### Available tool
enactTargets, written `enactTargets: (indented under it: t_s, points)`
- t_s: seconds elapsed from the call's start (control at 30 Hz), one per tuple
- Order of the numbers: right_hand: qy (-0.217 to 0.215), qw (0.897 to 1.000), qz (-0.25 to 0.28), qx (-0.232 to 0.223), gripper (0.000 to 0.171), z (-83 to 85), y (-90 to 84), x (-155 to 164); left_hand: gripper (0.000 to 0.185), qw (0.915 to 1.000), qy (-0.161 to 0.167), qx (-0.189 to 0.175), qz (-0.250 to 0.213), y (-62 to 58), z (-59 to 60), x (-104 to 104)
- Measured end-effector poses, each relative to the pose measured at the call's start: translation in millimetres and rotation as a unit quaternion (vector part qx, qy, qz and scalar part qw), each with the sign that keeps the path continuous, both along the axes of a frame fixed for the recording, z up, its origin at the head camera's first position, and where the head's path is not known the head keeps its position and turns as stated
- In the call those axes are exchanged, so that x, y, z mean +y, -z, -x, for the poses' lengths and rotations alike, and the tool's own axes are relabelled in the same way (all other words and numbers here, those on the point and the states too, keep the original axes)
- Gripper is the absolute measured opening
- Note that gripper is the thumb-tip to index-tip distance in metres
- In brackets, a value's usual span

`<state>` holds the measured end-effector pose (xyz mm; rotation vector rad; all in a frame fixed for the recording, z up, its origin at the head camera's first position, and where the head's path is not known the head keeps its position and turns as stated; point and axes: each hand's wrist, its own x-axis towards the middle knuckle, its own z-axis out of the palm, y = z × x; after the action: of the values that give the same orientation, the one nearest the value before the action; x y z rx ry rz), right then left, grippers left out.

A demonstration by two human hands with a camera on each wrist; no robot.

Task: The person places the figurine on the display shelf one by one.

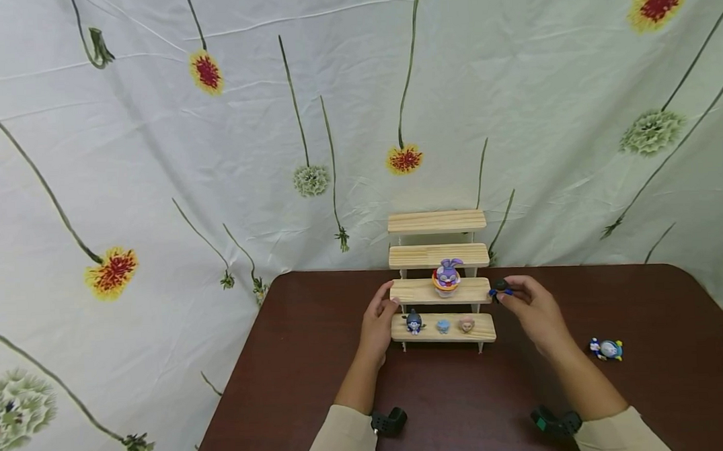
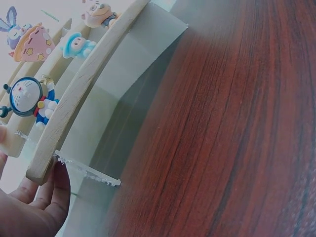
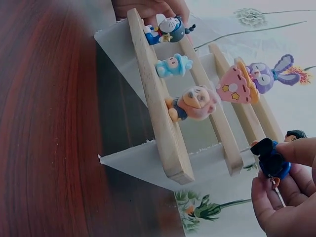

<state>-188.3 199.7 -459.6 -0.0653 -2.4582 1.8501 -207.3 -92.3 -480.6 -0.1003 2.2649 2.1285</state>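
A stepped display stand [image 1: 440, 254] with wooden shelves carries several toy figures. My left hand [image 1: 375, 326] holds the stand's left end, its fingers bent round the shelf edges. My right hand [image 1: 538, 315] pinches a small blue-and-black figurine [image 3: 274, 160] with dark hair, close beside the right end of the second shelf from the bottom. On that shelf sits a purple rabbit figure [image 1: 447, 275] in a pink cone-shaped base. Along the lowest shelf stand a figure with a dark blue hood [image 2: 27, 96], a light blue figure [image 3: 174, 65] and a pinkish bear-like figure [image 3: 196, 102].
A blue, white and yellow figurine [image 1: 606, 349] lies on the dark brown table [image 1: 319, 362], right of my right forearm. Behind the table hangs a pale cloth [image 1: 243, 156] printed with flowers. Dark bands circle both wrists.
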Motion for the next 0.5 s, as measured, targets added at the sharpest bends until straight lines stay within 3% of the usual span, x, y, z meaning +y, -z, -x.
enactTargets:
  t_s: [0.5]
  points:
    - [0.017, 1.0, -0.004, 0.01, 0.038, 13.3, 4.1, -18.4, 0.044, 1.0, -0.005, -0.006, -0.003, 1.3, 1.7, 0.2]
